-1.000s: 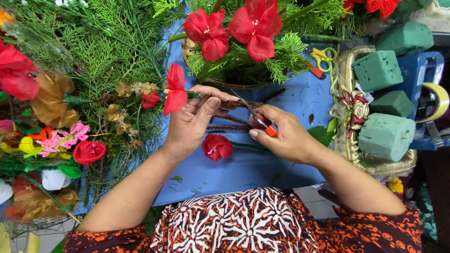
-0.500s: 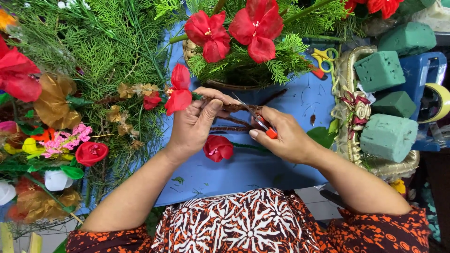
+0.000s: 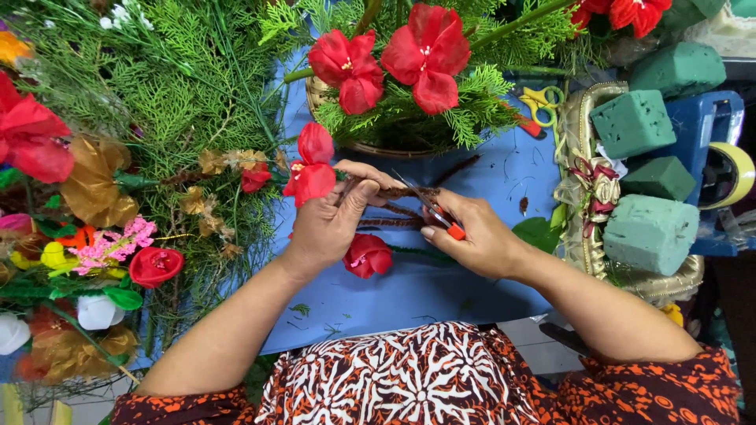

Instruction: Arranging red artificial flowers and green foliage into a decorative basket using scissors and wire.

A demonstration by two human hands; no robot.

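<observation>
We see the left hand [image 3: 331,224] closed around the stem of a red fabric flower [image 3: 311,165], fingers curled tight on it and the thumb stretched along a bundle of brown fuzzy stems [image 3: 398,206] that runs across to the other hand. The bloom stands just above the knuckles, tilted toward the greenery. The right hand [image 3: 472,236] grips small cutters with an orange-red handle [image 3: 441,216]; the fingers are folded narrowly around the handle and the metal blades point up and left, meeting the brown stems. We cannot tell whether the blades are open or closed on the stems.

Both hands work over a blue table surface [image 3: 441,291]. Just below them lies a loose red flower [image 3: 368,256], touching the table and partly under the left hand's wrist. Above the hands sits a woven basket [image 3: 319,94] filled with green fronds and two large red blossoms [image 3: 394,59]. To the left spreads a heap of cedar-like greenery [image 3: 181,102] with gold, pink and red fabric flowers mixed in. To the right, green floral foam blocks [image 3: 650,232] rest in a ribbon-trimmed basket [image 3: 579,169], near a blue holder with yellow tape [image 3: 728,173]. Yellow-handled scissors [image 3: 542,101] lie on the table beside the basket.
</observation>
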